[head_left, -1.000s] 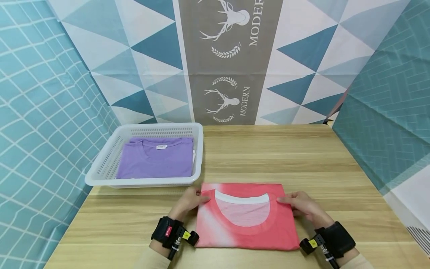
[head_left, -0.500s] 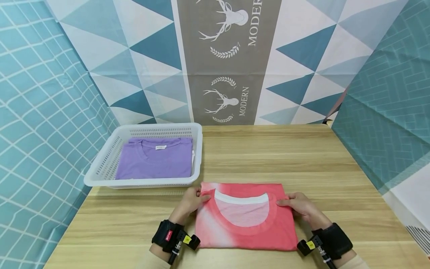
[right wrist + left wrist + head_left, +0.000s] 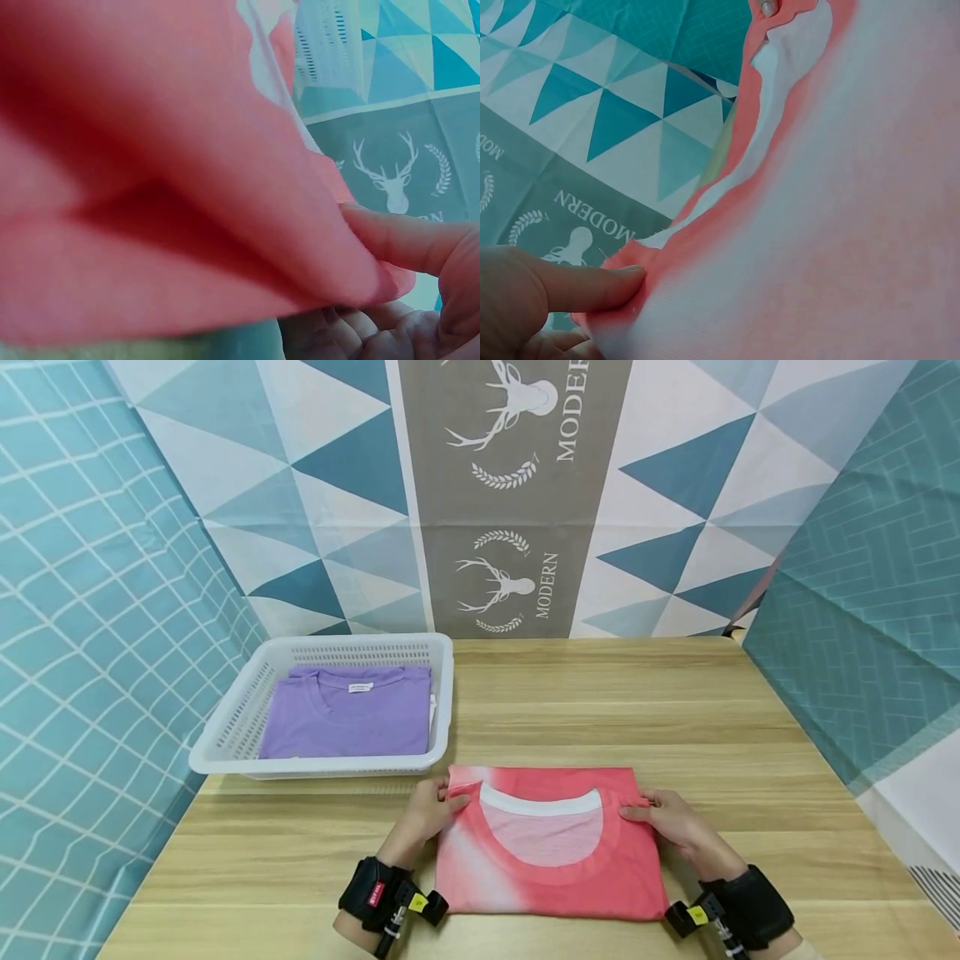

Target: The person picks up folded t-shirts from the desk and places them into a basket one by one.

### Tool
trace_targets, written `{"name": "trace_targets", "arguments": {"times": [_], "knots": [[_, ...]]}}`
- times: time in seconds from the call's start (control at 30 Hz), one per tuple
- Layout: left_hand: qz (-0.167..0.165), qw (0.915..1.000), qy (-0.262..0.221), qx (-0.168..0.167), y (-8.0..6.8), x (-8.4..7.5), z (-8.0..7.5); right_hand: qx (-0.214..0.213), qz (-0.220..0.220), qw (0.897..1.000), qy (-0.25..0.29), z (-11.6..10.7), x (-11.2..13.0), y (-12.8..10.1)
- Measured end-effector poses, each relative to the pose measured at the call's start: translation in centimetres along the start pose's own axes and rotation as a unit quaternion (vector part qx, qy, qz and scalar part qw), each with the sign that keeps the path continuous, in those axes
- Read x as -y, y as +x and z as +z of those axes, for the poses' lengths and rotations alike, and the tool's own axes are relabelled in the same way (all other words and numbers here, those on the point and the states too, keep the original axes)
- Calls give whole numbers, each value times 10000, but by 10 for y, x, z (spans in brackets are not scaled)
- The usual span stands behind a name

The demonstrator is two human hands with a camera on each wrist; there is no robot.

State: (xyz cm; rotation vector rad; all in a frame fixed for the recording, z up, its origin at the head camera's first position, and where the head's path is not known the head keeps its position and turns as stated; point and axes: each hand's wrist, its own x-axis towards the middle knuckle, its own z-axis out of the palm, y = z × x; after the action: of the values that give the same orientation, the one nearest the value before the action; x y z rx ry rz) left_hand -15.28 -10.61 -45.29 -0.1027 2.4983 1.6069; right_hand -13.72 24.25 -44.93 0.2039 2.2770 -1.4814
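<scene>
Pinching the top corners of the folded pink shirt (image 3: 551,843), both hands were at work on the wooden table (image 3: 675,710). The left hand (image 3: 427,814) had its thumb (image 3: 585,287) on top of the cloth and its other fingers tucked under the left corner. The right hand (image 3: 671,822) did the same on the right corner, with its thumb (image 3: 405,240) pressed on the pink edge and the other fingers curled below. The corners looked lifted a little, while the rest of the shirt lay flat on the table, close to the person. The shirt sat right between the two hands, with its white neck band (image 3: 540,802) facing up in the middle. I think the shirt could come undone if it were lifted only by these two corners, because the lower layers hung free and could flop open. The grip was small too, so the soft cloth could slip out from under a thumb. If one hand went up faster than the other, the neat fold could go crooked. Further out, a white basket (image 3: 225,752) stood near the shirt's far left corner, up and to the left of it. A folded purple shirt (image 3: 348,714) lay inside that basket. Behind the table hung a cloth with blue triangles and deer heads (image 3: 502,585), and blue patterned cloth (image 3: 97,610) hung at the sides.
</scene>
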Motion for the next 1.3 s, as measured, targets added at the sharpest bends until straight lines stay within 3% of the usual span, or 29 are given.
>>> {"name": "trace_targets", "arguments": {"times": [0.4,0.7,1.0,1.3], "knots": [[326,9994,-102,-69,-14,-13,-2,-265,121,9996,16,1,10,-18],[665,9973,-283,-110,-29,-25,-10,-319,-180,9992,173,1,22,-34],[677,9942,-835,-97,-39,-29,-15,-147,-569,9981,208,-2,33,-41],[794,9929,-865,-210,-47,-39,-22,-69,-737,9971,152,-5,40,-49]]}}
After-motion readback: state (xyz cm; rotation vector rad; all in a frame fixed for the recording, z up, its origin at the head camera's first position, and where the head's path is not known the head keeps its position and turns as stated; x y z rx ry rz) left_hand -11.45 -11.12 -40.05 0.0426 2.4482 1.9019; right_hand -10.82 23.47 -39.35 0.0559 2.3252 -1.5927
